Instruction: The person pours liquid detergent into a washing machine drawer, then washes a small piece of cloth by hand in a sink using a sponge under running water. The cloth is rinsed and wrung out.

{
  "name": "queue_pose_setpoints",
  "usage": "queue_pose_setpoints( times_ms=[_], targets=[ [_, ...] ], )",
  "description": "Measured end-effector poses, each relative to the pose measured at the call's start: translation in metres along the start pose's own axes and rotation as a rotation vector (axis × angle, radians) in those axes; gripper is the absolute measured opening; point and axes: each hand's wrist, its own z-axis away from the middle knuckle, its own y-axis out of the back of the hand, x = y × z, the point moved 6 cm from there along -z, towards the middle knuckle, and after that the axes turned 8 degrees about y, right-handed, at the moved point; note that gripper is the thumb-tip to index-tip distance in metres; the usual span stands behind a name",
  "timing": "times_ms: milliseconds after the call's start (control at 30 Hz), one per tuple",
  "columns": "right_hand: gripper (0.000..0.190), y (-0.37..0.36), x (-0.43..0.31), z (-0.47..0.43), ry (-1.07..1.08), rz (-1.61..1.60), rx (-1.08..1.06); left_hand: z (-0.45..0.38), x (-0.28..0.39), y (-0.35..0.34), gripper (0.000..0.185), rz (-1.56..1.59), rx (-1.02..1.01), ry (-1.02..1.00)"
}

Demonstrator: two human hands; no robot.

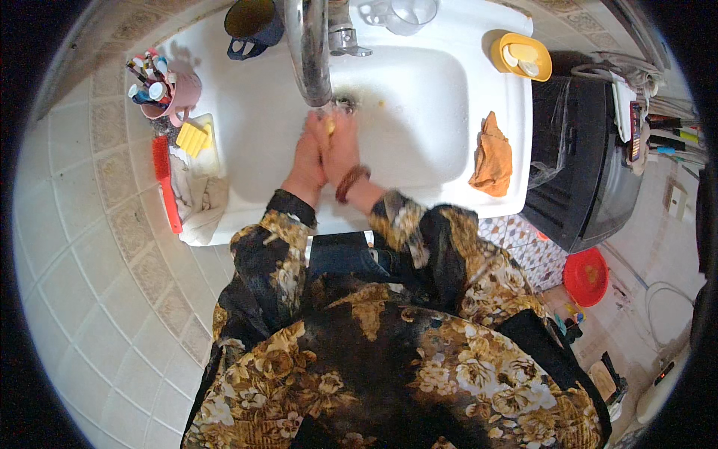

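Observation:
Both hands are together over the basin of a white sink (pixel 415 140), just below the spout of a metal faucet (pixel 311 62). My left hand (pixel 310 151) lies against my right hand (pixel 341 143), which has a reddish-brown band at its wrist. A small yellowish piece (pixel 331 126), which I cannot identify, shows between the fingers. The fingers are blurred, so which hand holds the piece is unclear. Behind the fingertips is the drain (pixel 345 104).
Around the sink's rim are a dark mug (pixel 252 28), a clear cup (pixel 412 14), a yellow soap dish (pixel 524 56), an orange cloth (pixel 493 160), a pink cup with toothbrushes (pixel 182 92), a yellow ridged bar (pixel 193 139), a red brush (pixel 166 185) and a beige cloth (pixel 207 207).

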Motion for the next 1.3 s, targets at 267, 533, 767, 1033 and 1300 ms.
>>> queue_pose_setpoints(
  times_ms=[267,533,767,1033,1300],
  targets=[
    [0.031,0.003,0.055,-0.024,-0.344,0.1,0.018,-0.004,-0.017,-0.007,0.04,0.053,-0.067,0.001],
    [0.046,-0.005,0.094,-0.009,-0.934,-0.909,0.113,-0.002,-0.008,-0.008,0.037,0.2,-0.1,-0.05],
    [0.018,0.007,0.015,-0.001,-0.18,-0.141,-0.084,-0.016,-0.007,0.013,0.035,0.008,-0.184,-0.06],
    [0.02,0.008,0.041,-0.013,-0.443,-0.192,-0.036,-0.003,-0.02,0.0,0.048,-0.449,-0.202,-0.144],
    [0.023,0.012,-0.011,0.02,-0.168,-0.036,-0.068,0.008,-0.002,-0.003,0.036,-0.004,-0.017,0.087]
  ],
)
